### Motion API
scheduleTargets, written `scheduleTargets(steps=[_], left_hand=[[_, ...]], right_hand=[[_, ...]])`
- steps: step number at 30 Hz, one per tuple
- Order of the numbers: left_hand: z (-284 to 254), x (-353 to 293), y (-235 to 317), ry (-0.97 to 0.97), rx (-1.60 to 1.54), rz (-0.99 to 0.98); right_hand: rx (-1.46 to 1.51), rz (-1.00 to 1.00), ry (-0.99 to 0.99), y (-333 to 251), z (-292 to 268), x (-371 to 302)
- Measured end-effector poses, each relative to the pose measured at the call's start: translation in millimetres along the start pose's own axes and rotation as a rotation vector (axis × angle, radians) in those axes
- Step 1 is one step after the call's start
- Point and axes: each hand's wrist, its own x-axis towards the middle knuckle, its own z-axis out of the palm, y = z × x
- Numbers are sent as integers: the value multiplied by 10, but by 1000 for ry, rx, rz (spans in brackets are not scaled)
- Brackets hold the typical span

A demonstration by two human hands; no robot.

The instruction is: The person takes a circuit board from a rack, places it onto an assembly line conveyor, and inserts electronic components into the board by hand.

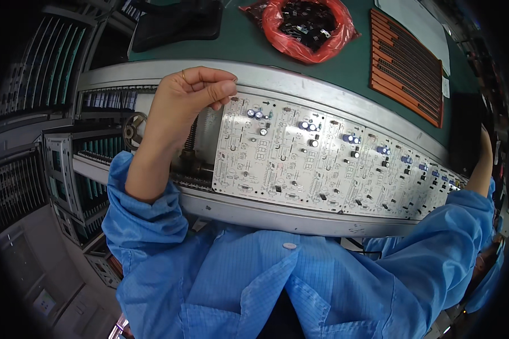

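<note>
A long row of white circuit boards (288, 152) lies between the metal rails, carrying blue capacitors (308, 125) and other small black parts. My left hand (195, 93) is over the near-left end of the row, at the upper left corner of the first board. Its thumb and index finger are pinched together; whatever they hold, if anything, is too small to make out. At the far right, beyond the end of the rail, my right hand (484, 148) is beside a dark shape. Its fingers are hidden there.
Behind the rear rail (322, 85), a red plastic bag (345, 34) of small black parts sits on the green bench mat. An orange slotted tray (404, 68) lies right of it, a black object (178, 25) left. Board racks (79, 181) stand at left, near a handwheel (133, 130).
</note>
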Motion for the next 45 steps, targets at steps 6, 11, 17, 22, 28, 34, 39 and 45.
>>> scheduleTargets(steps=[6, 11, 17, 22, 28, 34, 39, 45], left_hand=[[21, 194, 13, -103, 38, 9], [-19, 208, 15, -123, 26, 5], [-24, 206, -7, -140, 36, 14], [-30, 203, -31, -151, 43, 16], [-11, 202, -26, -169, 46, 16], [-17, 186, -40, -166, 46, 25], [41, 179, -25, -176, 77, 15], [58, 170, -49, -213, 107, 11]], right_hand=[[-121, -62, 37, 309, -439, 624], [-244, -117, 29, 782, -888, 1330], [-390, -197, 23, 1055, -1066, 1620], [-5, -174, 77, 1099, -1181, 1654], [581, -144, 140, 1009, -1131, 1551], [1162, -214, 90, 780, -1176, 1120], [930, -250, 94, -686, 97, -683], [540, -352, -798, -854, 1297, -1141]])
